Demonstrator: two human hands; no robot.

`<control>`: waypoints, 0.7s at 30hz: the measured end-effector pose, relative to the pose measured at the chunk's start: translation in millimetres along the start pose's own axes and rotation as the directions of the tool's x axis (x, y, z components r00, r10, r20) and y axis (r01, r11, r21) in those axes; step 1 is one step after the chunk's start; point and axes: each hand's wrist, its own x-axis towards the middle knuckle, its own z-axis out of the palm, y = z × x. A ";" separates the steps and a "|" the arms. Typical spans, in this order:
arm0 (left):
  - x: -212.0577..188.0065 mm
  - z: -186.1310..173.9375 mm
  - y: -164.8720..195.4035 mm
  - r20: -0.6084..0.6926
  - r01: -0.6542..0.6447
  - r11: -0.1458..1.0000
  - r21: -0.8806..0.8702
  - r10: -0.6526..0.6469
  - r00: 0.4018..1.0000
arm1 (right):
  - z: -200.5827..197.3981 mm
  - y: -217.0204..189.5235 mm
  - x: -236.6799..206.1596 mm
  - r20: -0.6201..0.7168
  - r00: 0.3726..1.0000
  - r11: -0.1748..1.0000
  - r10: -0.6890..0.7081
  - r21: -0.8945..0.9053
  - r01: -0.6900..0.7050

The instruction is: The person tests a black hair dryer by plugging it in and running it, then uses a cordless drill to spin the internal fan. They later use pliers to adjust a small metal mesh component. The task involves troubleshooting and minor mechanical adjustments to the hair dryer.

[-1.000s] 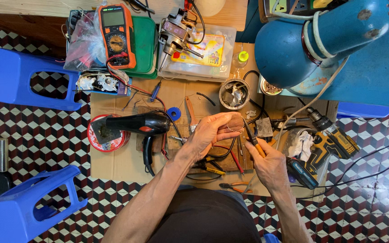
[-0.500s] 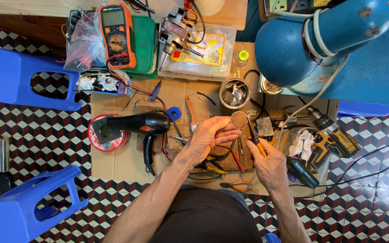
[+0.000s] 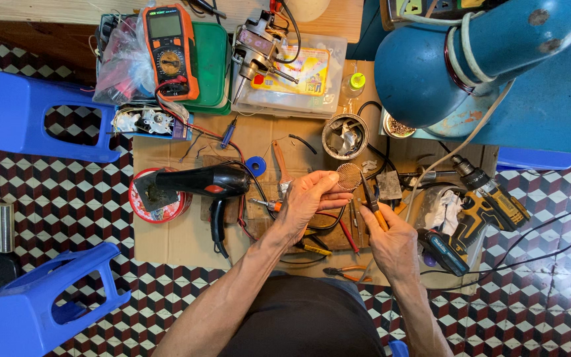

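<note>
My left hand (image 3: 308, 198) pinches a small round metal mesh disc (image 3: 348, 176) at its fingertips, holding it above the cardboard mat (image 3: 186, 238). Beside it, my right hand (image 3: 391, 238) grips a thin tool with an orange handle (image 3: 373, 210), its dark tip pointing up towards the edge of the disc. A black hair dryer (image 3: 209, 184) lies just to the left of my left hand, its nozzle resting on a round red tin (image 3: 160, 201).
An orange multimeter (image 3: 170, 49) sits at the back left. A large blue lamp shade (image 3: 457, 59) hangs at the upper right. A yellow cordless drill (image 3: 484, 198) lies at the right. Blue plastic stools (image 3: 21, 112) stand on the left. Pliers (image 3: 345, 271) and screwdrivers lie under my hands.
The mesh disc has tilted so its flat face now points towards the camera. The tool in my right hand has shifted slightly nearer its edge.
</note>
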 end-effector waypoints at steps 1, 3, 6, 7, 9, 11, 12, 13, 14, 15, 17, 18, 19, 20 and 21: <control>-0.6 0.7 -0.2 -0.001 0.006 1.000 -0.016 -0.006 1.000 | 0.6 -0.6 -0.4 -0.004 1.000 1.000 0.004 0.022 -0.004; -2.0 2.0 -1.5 -0.004 0.018 0.999 -0.048 -0.018 1.000 | 2.1 -2.2 -1.4 -0.012 1.000 0.998 0.013 0.067 -0.012; -1.7 5.6 -7.6 0.012 -0.035 0.991 -0.128 0.037 0.999 | 5.5 -5.4 -3.0 -0.047 0.998 0.998 0.050 0.038 -0.048; -0.6 7.4 -10.7 -0.009 -0.042 0.993 -0.113 0.041 0.999 | 7.5 -6.8 -4.0 -0.048 0.998 0.997 0.048 0.058 -0.045; 2.6 11.2 -17.7 -0.051 -0.056 0.995 -0.085 0.052 0.997 | 12.9 -10.1 -7.3 -0.051 0.998 0.994 0.043 0.099 -0.038; 7.6 15.5 -23.3 -0.119 -0.096 0.983 -0.159 0.078 0.990 | 19.3 -13.6 -12.2 -0.017 0.995 0.989 0.099 0.115 -0.096; 9.1 17.0 -25.2 -0.152 -0.116 0.974 -0.195 0.087 0.985 | 22.3 -15.2 -15.0 0.000 0.992 0.984 0.128 0.123 -0.127; 10.2 18.2 -25.9 -0.161 -0.128 0.965 -0.231 0.091 0.983 | 25.0 -16.7 -17.4 -0.008 0.993 0.983 0.118 0.139 -0.115; 10.9 19.2 -25.5 -0.170 -0.138 0.954 -0.266 0.095 0.981 | 27.1 -17.9 -20.0 -0.016 0.994 0.982 0.108 0.157 -0.104; 10.9 20.4 -24.3 -0.180 -0.148 0.942 -0.301 0.097 0.979 | 27.7 -18.5 -21.8 -0.024 0.995 0.980 0.099 0.174 -0.094; 10.2 19.4 -17.3 -0.206 -0.121 0.960 -0.252 0.069 0.976 | 25.1 -18.6 -21.5 -0.015 0.998 0.982 0.064 0.181 -0.060; 9.4 18.2 -12.6 -0.220 -0.106 0.968 -0.228 0.055 0.974 | 22.3 -17.9 -20.4 -0.011 0.999 0.982 0.047 0.185 -0.044; 8.2 16.9 -7.6 -0.210 -0.099 0.972 -0.211 0.054 0.976 | 18.2 -16.9 -18.4 -0.018 0.999 0.988 0.049 0.147 -0.046; 6.6 15.2 -2.5 -0.201 -0.090 0.977 -0.194 0.050 0.978 | 13.4 -15.7 -15.6 -0.026 0.998 0.993 0.053 0.110 -0.050; 5.2 13.8 2.2 -0.192 -0.081 0.981 -0.177 0.046 0.980 | 8.5 -14.5 -12.4 -0.033 0.998 0.996 0.057 0.072 -0.054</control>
